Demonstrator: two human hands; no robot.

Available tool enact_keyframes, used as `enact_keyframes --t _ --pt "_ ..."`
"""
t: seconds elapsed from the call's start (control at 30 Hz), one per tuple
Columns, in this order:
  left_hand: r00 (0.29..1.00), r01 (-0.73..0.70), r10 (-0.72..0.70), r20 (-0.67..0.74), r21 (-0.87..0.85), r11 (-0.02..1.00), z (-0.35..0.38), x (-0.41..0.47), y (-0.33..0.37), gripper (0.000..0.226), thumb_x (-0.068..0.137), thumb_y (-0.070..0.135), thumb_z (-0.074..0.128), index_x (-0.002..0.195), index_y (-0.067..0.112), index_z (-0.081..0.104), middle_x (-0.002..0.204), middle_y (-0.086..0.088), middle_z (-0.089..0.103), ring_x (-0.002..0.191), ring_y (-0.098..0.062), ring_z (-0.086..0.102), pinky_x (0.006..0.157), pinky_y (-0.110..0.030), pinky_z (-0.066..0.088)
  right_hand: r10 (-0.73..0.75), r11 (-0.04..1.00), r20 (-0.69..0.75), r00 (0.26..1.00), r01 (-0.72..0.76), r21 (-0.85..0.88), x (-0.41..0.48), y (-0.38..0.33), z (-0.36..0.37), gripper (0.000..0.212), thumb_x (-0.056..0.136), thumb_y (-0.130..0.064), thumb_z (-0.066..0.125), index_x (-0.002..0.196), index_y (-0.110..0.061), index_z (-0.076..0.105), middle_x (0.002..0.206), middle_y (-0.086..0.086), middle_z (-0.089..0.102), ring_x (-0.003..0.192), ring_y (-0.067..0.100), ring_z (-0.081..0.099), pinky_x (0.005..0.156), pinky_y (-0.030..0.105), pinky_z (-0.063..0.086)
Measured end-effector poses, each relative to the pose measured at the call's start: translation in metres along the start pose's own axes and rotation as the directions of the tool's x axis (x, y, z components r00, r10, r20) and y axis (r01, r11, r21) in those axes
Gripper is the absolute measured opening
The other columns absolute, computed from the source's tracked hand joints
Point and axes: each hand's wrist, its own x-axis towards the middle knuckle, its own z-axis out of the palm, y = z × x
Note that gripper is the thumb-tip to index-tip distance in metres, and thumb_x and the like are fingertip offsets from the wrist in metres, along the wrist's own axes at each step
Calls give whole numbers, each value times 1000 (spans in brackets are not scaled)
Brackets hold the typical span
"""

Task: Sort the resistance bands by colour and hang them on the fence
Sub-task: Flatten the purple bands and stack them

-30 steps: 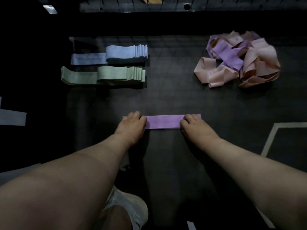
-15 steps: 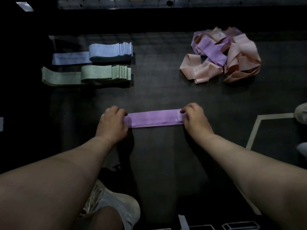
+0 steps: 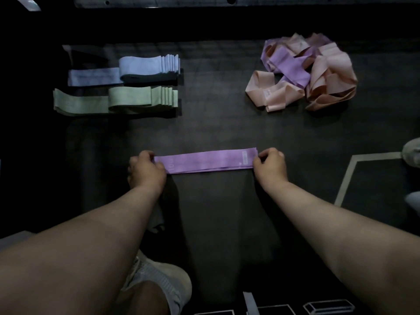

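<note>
"Both hands are down on the dark floor [image 3: 216,123]: left hand [image 3: 147,171] curled over one end of a purple band [image 3: 205,163], right hand [image 3: 269,165] pinching the other end between thumb and fingers. The band lies flat and straight between them."

"Any writing on it?"

"A small pale tag [image 3: 244,158] sits near the right end, too small to read. Faint print by the left hand might start with a one and a zero; I can't make it out. One pink band in the loose pink and purple heap [image 3: 318,71] at the far right has a white tag [image 3: 267,94] too, equally unreadable."

"And the sorted ones?"

"Far left, a blue stack [image 3: 136,70] with a green stack [image 3: 118,100] just in front of it, each fanned in neat layers. Their left ends fade into shadow."

"What's cut off?"

"A grey rail with holes [image 3: 159,1] runs along the top edge, mostly out of view; I can't tell what it is. A pale shoe [image 3: 159,285] shows between the forearms, another shoe [image 3: 412,151] is clipped at the right edge beside a white line [image 3: 347,176] on the floor. White outlined shapes [image 3: 327,306] at the bottom are half out of frame."
</note>
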Motion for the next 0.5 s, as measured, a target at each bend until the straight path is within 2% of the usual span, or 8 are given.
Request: enact_keyframes --t 0.07,0.1,0.13,0.2,0.27,0.3,0.4,0.5 --pt "1000 -28 28 -5 21 999 -2 -1 0 32 92 21 58 125 19 60 134 -17 45 124 -39 47 106 -40 37 -63 997 -7 998 63 -39 -3 -1 -3 38 87 -22 65 121 -8 55 131 15 45 120 33 49 103 37 38" --pt "997 -83 83 -4 63 995 -3 -2 1 37 91 21 60 127 20 59 137 -15 43 127 -37 43 107 -39 34 -158 981 13 987 158 -113 -4 -2 -6 51 84 -25 68 129 -8 51 138 14 42 126 32 43 107 38 34" --pt "984 -180 180 14 143 973 -5 -2 2 43 88 24 63 131 22 57 139 -13 41 130 -35 40 108 -39 32 -282 934 70 957 291 -207 -4 -3 -8 63 81 -27 70 138 -9 46 144 12 37 134 31 37 111 39 29" --pt "904 -427 404 140 333 841 -8 0 3 60 81 36 71 137 26 51 144 -8 39 133 -30 37 109 -39 31 -484 750 264 834 551 -365 2 -4 -14 79 78 -28 71 148 -13 37 154 8 30 144 28 26 116 39 20" --pt "811 -585 514 280 429 689 -9 3 3 69 76 41 74 139 29 48 145 -5 39 132 -27 37 107 -38 31 -535 596 427 729 684 -420 8 -6 -18 77 80 -23 69 150 -17 37 155 7 31 144 27 25 115 36 19" --pt "793 -609 518 321 451 652 -8 4 3 69 77 40 73 140 30 47 144 -3 39 132 -27 38 106 -38 31 -534 561 463 708 706 -433 10 -6 -18 71 83 -21 67 149 -18 39 153 6 33 142 27 27 113 35 20" --pt "798 -602 504 330 466 648 -6 5 1 56 86 30 66 139 26 50 142 -4 42 130 -28 41 103 -38 33 -541 527 477 693 721 -450 14 -6 -19 51 91 -14 56 141 -19 47 147 6 39 135 27 36 108 33 23" --pt "805 -592 502 317 477 649 -6 6 3 49 89 27 62 138 26 51 140 -5 44 128 -28 43 102 -38 35 -552 533 480 682 731 -426 16 -3 -21 49 90 -12 57 138 -18 49 144 6 41 132 27 38 106 33 24"
